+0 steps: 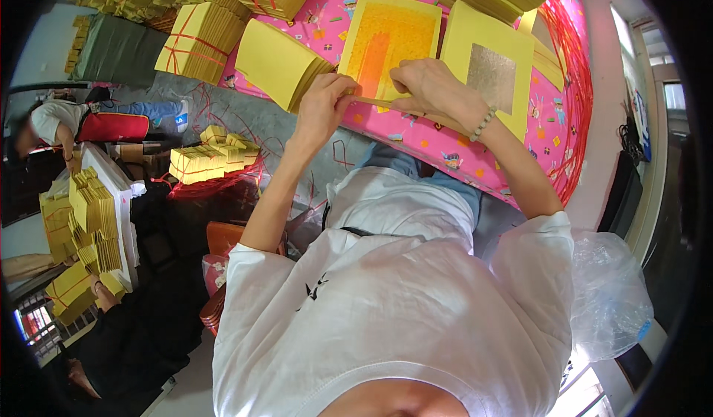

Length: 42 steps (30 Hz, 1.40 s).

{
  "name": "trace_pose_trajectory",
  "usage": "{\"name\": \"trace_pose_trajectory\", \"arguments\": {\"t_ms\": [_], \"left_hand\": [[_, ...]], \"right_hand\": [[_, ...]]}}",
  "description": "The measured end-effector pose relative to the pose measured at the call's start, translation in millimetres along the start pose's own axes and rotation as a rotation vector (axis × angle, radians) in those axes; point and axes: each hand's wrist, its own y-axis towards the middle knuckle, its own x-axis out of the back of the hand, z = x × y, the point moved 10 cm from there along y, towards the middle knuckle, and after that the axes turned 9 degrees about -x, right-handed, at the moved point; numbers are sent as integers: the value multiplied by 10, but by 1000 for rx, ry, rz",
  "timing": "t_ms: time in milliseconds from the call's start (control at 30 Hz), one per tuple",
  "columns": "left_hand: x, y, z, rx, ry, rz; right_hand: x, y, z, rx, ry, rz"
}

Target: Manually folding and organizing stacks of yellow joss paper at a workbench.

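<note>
A yellow paper sheet (394,16) printed with an orange patterned panel lies in front of me on the pink tablecloth (386,125). My left hand (324,105) is closed at its near left corner, thumb against fingers. On the near edge, to the right, my right hand (431,86) is closed too, its fingers curled onto the paper; a beaded bracelet is on that wrist. A pile of folded yellow paper (275,60) lies just left of the sheet. Under and beside my right forearm is yellow paper with a silvery foil rectangle (492,77).
Bundles of yellow paper (197,42) tied with red string stand at the far left. Long red strings (575,105) hang along the table's right side. Two other people handle yellow stacks (93,213) at a white table on the left. A clear plastic bag (605,298) is at right.
</note>
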Motion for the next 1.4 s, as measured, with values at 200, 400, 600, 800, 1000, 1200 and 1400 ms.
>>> {"name": "trace_pose_trajectory", "arguments": {"t_ms": [200, 400, 600, 800, 1000, 1200, 1400], "left_hand": [[0, 15, 64, -3, -21, 29], [5, 45, 72, -14, -13, 48], [15, 81, 61, -4, 19, 55], [7, 110, 42, -21, 31, 68], [-11, 239, -244, -124, 144, 186], [-128, 475, -323, -272, 358, 93], [301, 592, -352, -218, 170, -156]], "right_hand": [[-85, 107, -125, -56, 73, 152], [-63, 108, -120, -26, 108, 146], [-5, 83, -38, -1, 65, 97], [18, 3, 136, 92, -144, -155], [173, -25, 224, 115, -195, -182], [487, -38, 168, 49, -133, -226], [1086, -444, -140, -107, 342, -785]]}}
